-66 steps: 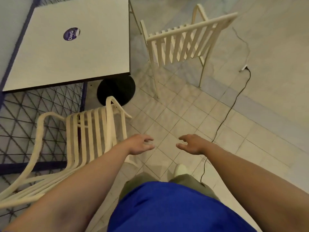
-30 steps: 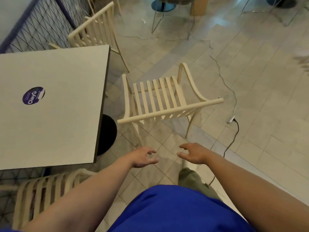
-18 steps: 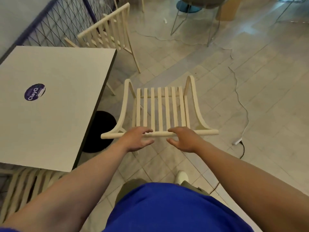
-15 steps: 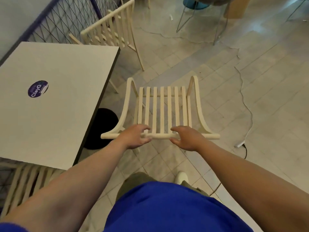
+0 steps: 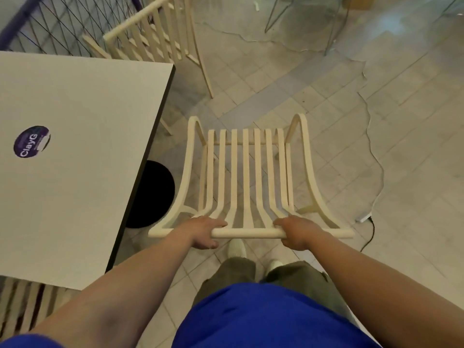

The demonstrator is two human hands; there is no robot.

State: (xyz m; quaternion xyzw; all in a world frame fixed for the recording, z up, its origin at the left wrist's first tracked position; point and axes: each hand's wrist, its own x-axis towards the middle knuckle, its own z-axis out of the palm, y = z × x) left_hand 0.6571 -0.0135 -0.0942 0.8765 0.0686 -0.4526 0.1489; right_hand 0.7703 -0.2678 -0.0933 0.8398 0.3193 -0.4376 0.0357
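A cream slatted chair [image 5: 246, 172] stands on the tiled floor right in front of me, its back towards me and its seat pointing away. My left hand [image 5: 202, 232] grips the left part of the chair's top rail [image 5: 248, 233], fingers curled over it. My right hand [image 5: 297, 231] grips the same rail further right. The chair's left side is close to the edge of a white square table [image 5: 82, 151].
The table bears a round purple sticker [image 5: 31, 141] and stands on a black round base [image 5: 150, 194]. A second cream chair [image 5: 153, 33] stands beyond the table by a wire fence [image 5: 62, 21]. A third chair [image 5: 22, 305] shows at lower left. A cable [image 5: 374, 156] runs across the floor on the right.
I stepped up to the chair and both hands, empty and apart earlier, came down on its top rail and closed round it. The view has moved nearer the chair.
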